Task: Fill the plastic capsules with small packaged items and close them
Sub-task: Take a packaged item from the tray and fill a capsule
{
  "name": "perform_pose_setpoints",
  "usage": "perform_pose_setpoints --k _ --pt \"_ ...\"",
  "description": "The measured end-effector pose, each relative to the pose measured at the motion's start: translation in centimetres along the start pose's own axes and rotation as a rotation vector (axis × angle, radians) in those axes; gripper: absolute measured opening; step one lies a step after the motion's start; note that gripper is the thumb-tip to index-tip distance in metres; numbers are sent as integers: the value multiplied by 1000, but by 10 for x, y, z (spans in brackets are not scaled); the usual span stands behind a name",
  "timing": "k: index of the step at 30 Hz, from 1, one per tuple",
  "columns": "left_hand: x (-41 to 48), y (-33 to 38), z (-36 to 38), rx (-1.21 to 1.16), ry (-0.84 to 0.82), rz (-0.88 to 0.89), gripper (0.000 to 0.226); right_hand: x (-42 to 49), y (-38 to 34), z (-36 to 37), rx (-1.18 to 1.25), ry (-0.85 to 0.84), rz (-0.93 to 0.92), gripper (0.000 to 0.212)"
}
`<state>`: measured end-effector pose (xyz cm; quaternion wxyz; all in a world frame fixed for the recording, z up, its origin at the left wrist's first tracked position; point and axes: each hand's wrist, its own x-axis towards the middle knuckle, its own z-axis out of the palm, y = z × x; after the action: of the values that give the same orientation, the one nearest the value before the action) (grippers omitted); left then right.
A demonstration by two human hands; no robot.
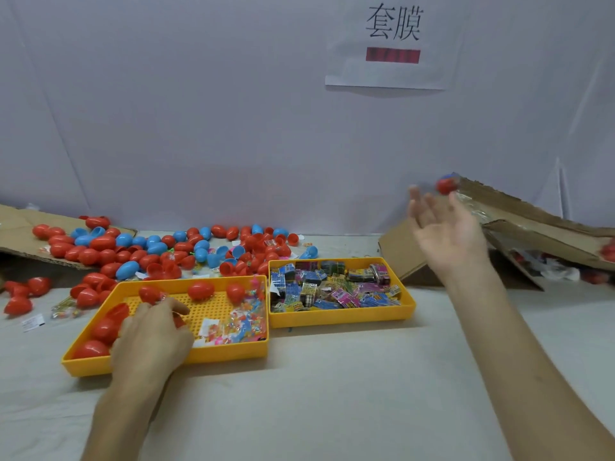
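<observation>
The right hand (pixel 446 227) is raised off the surface (pixel 316 394) with its grip released, palm up and fingers spread. 1 red capsule (pixel 446 185) sits just beyond the fingertips, apart from them, against the edge of the cardboard box (pixel 532 227). It is blurred, and a trace of blue shows at its top.

The left hand (pixel 151 334) reaches into the left yellow tray (pixel 226 356), seen from the back, its fingers curled down among red capsule halves (pixel 103 329). Red shows under the fingertips, but whether this grip holds anything cannot be told.

Just right of that hand lie clear sachets (pixel 239 321), also blurred. Between the 2 hands, the right yellow tray (pixel 342 319) holds small packaged items (pixel 332 287). Beyond the left hand lies a pile of red and blue capsules (pixel 166 247). The box's inside is dark and hard to make out.
</observation>
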<state>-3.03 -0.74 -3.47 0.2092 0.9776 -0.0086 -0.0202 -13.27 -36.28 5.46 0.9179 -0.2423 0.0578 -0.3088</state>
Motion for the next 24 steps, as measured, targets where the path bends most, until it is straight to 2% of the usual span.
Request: perform_pose_setpoints --k 2,4,7,10,12,16,24 --pt "0 -1 1 -72 43 20 35 2 -1 -5 -175 47 -22 21" --pt "0 -1 1 -109 88 43 33 -1 17 -19 -463 73 -17 15" --pt "-3 2 3 -194 174 88 33 -14 50 -42 -957 95 -206 20" --pt "-7 9 7 -247 207 132 36 -25 75 -62 -1463 -18 -400 23" --pt "-8 12 10 -276 206 161 37 -29 86 -70 -1692 -134 -356 16" --pt "-8 13 13 -323 196 207 36 -31 96 -74 -1889 -147 -256 3" --pt "-10 17 18 -348 168 305 35 -36 96 -71 -1762 -101 -410 16"
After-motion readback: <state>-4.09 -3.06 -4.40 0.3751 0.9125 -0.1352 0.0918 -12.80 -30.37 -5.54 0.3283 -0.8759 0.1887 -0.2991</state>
